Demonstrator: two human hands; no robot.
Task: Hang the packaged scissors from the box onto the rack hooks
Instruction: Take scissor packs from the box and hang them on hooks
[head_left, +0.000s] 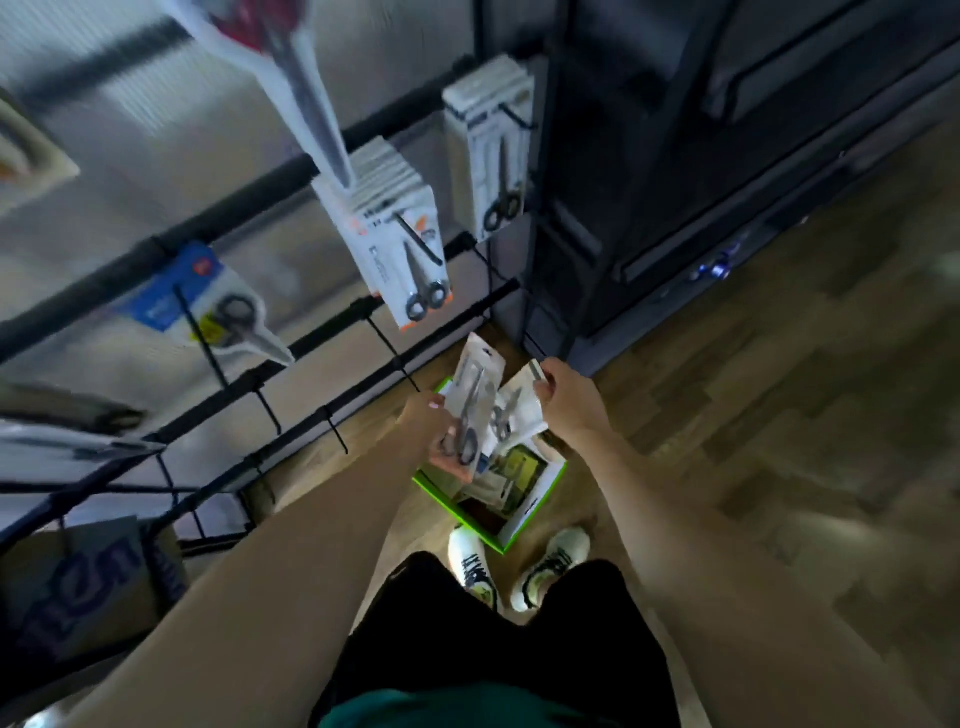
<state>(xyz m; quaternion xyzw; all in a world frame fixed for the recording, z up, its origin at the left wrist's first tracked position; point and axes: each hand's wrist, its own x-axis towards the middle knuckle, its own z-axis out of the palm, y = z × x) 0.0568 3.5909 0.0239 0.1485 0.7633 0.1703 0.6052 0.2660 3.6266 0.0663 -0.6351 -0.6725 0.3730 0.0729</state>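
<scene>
Centre of frame: left hand (434, 415) gripping one packaged scissors (475, 400) by its lower end, card tilted upward. Right hand (558, 387) pinching the top edge of a second scissors pack (519, 413), just beside the first. Directly below both: green-rimmed box (540, 499) on the wooden floor (779, 415), more packs inside, white shoes (470, 564) touching its near edge. Upper left and centre: black rack hooks (389, 348), several bare, others bearing hung scissors packs (405, 254).
</scene>
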